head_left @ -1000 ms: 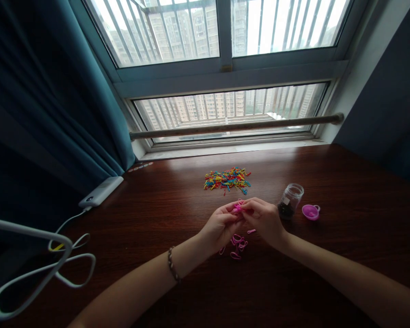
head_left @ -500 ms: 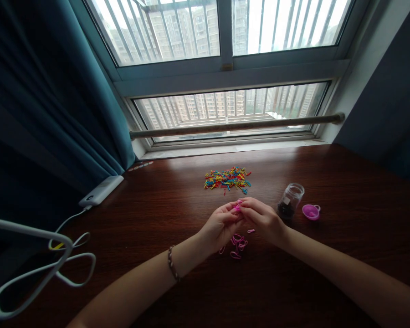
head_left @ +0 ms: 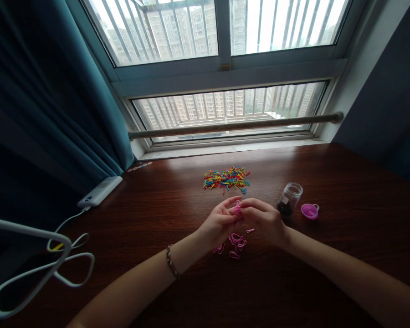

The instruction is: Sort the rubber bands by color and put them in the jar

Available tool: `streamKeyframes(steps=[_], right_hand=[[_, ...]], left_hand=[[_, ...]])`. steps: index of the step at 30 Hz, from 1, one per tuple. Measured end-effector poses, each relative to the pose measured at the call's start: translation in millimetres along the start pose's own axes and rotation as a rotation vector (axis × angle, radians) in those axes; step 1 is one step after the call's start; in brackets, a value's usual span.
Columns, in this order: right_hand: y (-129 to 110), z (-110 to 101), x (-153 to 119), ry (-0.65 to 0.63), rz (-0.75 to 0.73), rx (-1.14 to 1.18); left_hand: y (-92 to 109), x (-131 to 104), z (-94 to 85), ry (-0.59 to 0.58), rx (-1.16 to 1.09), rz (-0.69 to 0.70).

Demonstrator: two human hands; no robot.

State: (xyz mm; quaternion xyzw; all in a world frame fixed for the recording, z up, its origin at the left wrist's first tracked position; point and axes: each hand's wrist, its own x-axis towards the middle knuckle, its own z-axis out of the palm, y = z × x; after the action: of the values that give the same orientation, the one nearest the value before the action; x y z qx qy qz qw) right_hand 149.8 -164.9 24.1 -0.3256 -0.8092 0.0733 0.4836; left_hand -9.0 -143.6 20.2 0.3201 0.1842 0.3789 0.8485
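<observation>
My left hand (head_left: 221,222) and my right hand (head_left: 263,220) meet above the middle of the table, fingertips closed around a small bunch of pink rubber bands (head_left: 237,207). Fingers cover part of the bunch. Just below the hands, more pink rubber bands (head_left: 237,243) lie loose in a small heap, with a single one a little apart. Beyond the fingertips spreads a pile of red, yellow, blue and green rubber bands (head_left: 226,178). A clear jar (head_left: 292,193) with dark contents stands right of my right hand. Beside it lies a pink lid (head_left: 310,211) with a loop.
A white power strip (head_left: 100,191) sits at the table's left edge by the blue curtain (head_left: 99,114). Its white cable (head_left: 78,256) loops at the left front. A rail (head_left: 235,126) crosses in front of the window behind the table.
My fingers have shifted slightly around the pink rubber bands, with the left forefinger lifted a bit. More pink bands show below my left hand. The view has moved very slightly.
</observation>
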Motion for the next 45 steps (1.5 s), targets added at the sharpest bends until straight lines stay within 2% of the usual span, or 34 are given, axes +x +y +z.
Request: streamKeyframes(steps=[3, 6, 13, 22, 29, 33, 36, 39, 42, 44, 45], right_hand=[[-0.6, 1.1, 4.9, 0.085, 0.178, 0.083], [-0.9, 1.1, 9.2, 0.019, 0.230, 0.164], [-2.6, -3.8, 15.4, -0.166, 0.198, 0.250], [-3.7, -3.7, 13.0, -0.244, 0.159, 0.109], [-11.1, 1.4, 3.5, -0.207, 0.026, -0.085], [-18.8, -5.0, 8.4, -0.146, 0.124, -0.082], [-26.1, -15.9, 17.0, -0.111, 0.237, -0.039], [-27.4, -37.2, 27.7, -0.033, 0.335, 0.062], [-19.4, -74.2, 40.2, 0.065, 0.412, 0.107], [-11.6, -103.2, 48.0, 0.073, 0.450, -0.010], [-8.0, -116.6, 51.3, 0.029, 0.465, -0.081]], left_hand=[[0.5, 0.7, -1.8, 0.000, 0.047, -0.020], [1.6, 1.0, -2.3, 0.000, 0.075, -0.035], [5.6, 1.6, -2.3, -0.025, 0.077, -0.060], [7.3, 0.5, -3.0, -0.098, 0.039, -0.119], [4.9, -3.6, 0.1, -0.070, 0.039, -0.096], [5.6, -8.6, 10.5, -0.113, -0.010, -0.081], [7.5, -11.4, 17.1, -0.140, -0.026, -0.076], [8.5, -13.7, 19.5, -0.146, 0.002, -0.117], [7.1, -14.3, 20.1, -0.139, 0.100, -0.165], [5.4, -11.1, 21.4, -0.099, 0.200, -0.163], [4.3, -7.8, 22.6, -0.070, 0.262, -0.153]])
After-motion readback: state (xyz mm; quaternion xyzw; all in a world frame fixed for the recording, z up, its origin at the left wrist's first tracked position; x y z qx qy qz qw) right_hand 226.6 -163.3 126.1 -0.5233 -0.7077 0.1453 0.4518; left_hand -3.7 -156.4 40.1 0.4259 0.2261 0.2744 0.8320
